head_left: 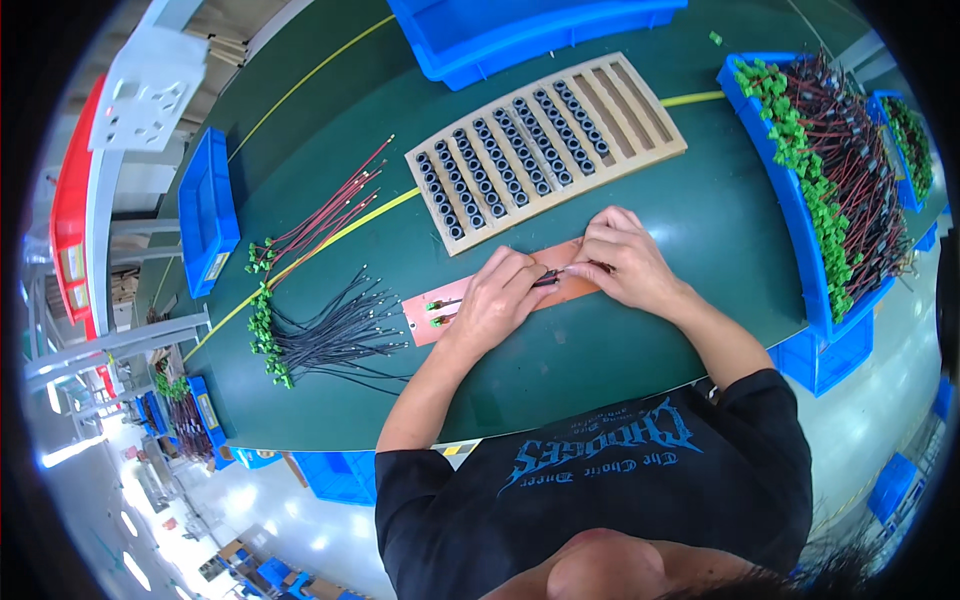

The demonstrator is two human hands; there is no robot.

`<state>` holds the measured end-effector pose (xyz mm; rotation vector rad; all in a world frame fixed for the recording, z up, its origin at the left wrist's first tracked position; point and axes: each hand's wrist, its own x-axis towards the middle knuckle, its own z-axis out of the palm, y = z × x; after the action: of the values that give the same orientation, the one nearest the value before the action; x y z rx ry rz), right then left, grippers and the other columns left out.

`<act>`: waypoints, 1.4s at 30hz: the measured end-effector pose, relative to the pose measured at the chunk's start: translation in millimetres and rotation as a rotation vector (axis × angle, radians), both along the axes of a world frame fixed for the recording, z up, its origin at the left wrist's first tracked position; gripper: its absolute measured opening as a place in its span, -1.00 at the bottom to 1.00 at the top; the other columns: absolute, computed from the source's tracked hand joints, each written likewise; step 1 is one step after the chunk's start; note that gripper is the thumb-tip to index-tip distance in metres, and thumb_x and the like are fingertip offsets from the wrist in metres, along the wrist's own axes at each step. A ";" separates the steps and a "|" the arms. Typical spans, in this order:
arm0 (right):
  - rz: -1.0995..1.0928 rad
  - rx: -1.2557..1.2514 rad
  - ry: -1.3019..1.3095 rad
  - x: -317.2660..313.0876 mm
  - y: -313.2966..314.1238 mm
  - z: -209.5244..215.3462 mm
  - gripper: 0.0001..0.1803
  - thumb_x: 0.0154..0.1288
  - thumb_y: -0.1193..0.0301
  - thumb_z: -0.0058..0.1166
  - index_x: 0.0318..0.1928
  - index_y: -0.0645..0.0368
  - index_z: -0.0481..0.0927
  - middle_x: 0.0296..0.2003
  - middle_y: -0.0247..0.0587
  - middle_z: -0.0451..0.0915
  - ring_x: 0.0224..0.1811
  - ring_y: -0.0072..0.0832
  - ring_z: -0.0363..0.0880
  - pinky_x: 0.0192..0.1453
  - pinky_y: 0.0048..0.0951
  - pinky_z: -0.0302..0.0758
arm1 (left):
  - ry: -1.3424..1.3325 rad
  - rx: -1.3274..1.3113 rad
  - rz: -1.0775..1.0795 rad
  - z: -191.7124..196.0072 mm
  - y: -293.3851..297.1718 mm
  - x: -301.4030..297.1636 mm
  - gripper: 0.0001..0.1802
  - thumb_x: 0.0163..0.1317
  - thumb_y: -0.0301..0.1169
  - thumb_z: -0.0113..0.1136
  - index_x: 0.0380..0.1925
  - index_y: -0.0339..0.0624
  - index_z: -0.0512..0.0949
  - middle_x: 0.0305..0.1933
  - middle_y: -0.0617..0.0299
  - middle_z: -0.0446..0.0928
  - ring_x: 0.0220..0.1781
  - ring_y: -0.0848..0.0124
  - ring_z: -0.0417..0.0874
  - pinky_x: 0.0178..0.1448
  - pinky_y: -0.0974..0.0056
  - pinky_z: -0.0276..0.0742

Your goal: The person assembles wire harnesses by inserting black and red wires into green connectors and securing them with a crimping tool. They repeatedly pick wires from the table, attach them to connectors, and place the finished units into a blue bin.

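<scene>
A long copper-coloured board (572, 288) lies on the green table in front of me, with two small green connectors (437, 313) on its left part. My left hand (500, 293) rests over the board's middle, fingers closed around dark wires (546, 279) that come out between the fingertips. Close by on the right, my right hand (625, 262) pinches the wire ends, its fingertips almost meeting those of the left. The fingers hide much of the wires, so how the ends sit together cannot be made out.
Beyond the board stands a wooden rack (550, 210) with rows of black ring-shaped parts. To the left lie bundles of black wires (335, 325) and red wires (335, 205) with green connectors. A blue bin (815, 285) full of wired connectors stands right; other blue bins (208, 215) edge the table.
</scene>
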<state>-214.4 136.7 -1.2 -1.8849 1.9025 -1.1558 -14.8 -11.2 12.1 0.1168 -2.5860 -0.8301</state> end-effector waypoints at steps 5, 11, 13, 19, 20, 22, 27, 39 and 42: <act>0.057 0.048 0.043 -6.0 3.6 0.9 -0.73 0.19 0.29 0.44 -0.22 0.18 0.70 -0.23 -0.28 0.64 -0.01 -0.22 0.56 0.25 -0.17 0.44 | -0.036 0.071 0.149 7.5 -7.9 17.0 -0.58 0.06 -0.36 0.56 -0.08 -0.26 0.67 -0.10 0.07 0.63 0.00 0.12 0.62 0.13 0.08 0.51; 0.272 0.176 -0.210 -56.9 14.0 75.0 -0.37 0.24 0.14 0.44 0.22 0.18 0.59 0.11 -0.11 0.60 0.26 -0.15 0.50 0.40 -0.13 0.39 | 0.019 0.435 0.144 -3.9 -6.0 36.3 -0.65 0.33 -0.58 0.17 0.11 -0.27 0.42 -0.05 0.08 0.56 -0.04 0.23 0.58 0.18 0.14 0.50; 0.258 0.209 0.082 -22.1 -5.1 99.6 -0.40 0.22 0.08 0.43 0.14 0.18 0.60 0.06 -0.10 0.60 0.22 -0.10 0.50 0.37 -0.09 0.39 | 0.058 0.509 0.145 -12.0 -8.3 39.8 -0.66 0.40 -0.59 0.05 0.16 -0.28 0.36 -0.05 0.07 0.54 -0.05 0.27 0.57 0.17 0.17 0.50; 0.348 0.158 0.705 42.1 -51.7 50.2 -0.51 0.25 0.04 0.29 -0.18 0.27 0.57 -0.21 -0.10 0.52 -0.03 -0.18 0.52 0.20 -0.15 0.41 | 0.182 0.598 0.181 -19.7 -11.7 40.1 -0.70 0.53 -0.54 -0.10 0.22 -0.30 0.29 -0.05 0.05 0.53 -0.07 0.32 0.57 0.12 0.21 0.52; 0.358 0.131 0.771 42.3 -56.8 42.2 -0.56 0.28 0.08 0.27 -0.22 0.26 0.56 -0.24 -0.11 0.52 -0.08 -0.20 0.53 0.15 -0.16 0.43 | 0.200 0.581 0.196 -23.5 -11.5 39.7 -0.70 0.54 -0.53 -0.11 0.22 -0.30 0.29 -0.05 0.05 0.53 -0.07 0.32 0.57 0.12 0.21 0.52; 0.377 0.156 0.783 52.5 -58.6 59.2 -0.70 0.30 0.20 0.20 -0.28 0.21 0.54 -0.32 -0.15 0.52 -0.18 -0.25 0.55 0.03 -0.19 0.44 | 0.264 0.531 0.240 -25.3 -10.6 38.2 -0.67 0.56 -0.52 -0.10 0.27 -0.24 0.32 -0.19 0.01 0.59 -0.20 0.22 0.66 -0.01 0.16 0.60; 0.447 0.119 0.977 58.1 -62.2 74.7 -0.88 0.26 0.37 0.07 -0.34 0.14 0.52 -0.48 -0.23 0.56 -0.36 -0.34 0.58 -0.11 -0.30 0.43 | -0.102 0.446 0.234 -4.3 -9.9 43.3 -0.60 0.54 -0.47 0.01 0.33 0.01 0.39 -0.31 -0.07 0.70 -0.32 -0.13 0.75 -0.30 -0.06 0.62; 0.550 0.092 0.739 35.1 -66.6 71.2 -0.74 0.29 0.23 0.24 -0.32 0.14 0.53 -0.47 -0.30 0.57 -0.33 -0.38 0.56 -0.12 -0.28 0.41 | 0.072 0.227 0.170 -20.6 -8.4 42.8 -0.57 0.41 -0.51 0.23 0.25 -0.07 0.44 -0.14 -0.02 0.74 -0.30 -0.03 0.78 -0.31 0.01 0.68; 0.501 0.041 0.731 29.0 -59.4 64.2 -0.73 0.30 0.20 0.25 -0.30 0.13 0.55 -0.46 -0.35 0.54 -0.29 -0.43 0.55 -0.10 -0.31 0.40 | -0.031 0.284 0.205 -17.7 -8.1 42.1 -0.57 0.45 -0.47 0.20 0.28 -0.07 0.42 -0.11 -0.03 0.74 -0.20 -0.06 0.78 -0.21 0.00 0.69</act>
<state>-185.4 77.3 63.0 -2.7814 1.5185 -0.2823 27.2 -19.3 -5.6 0.4715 -2.4168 -1.1174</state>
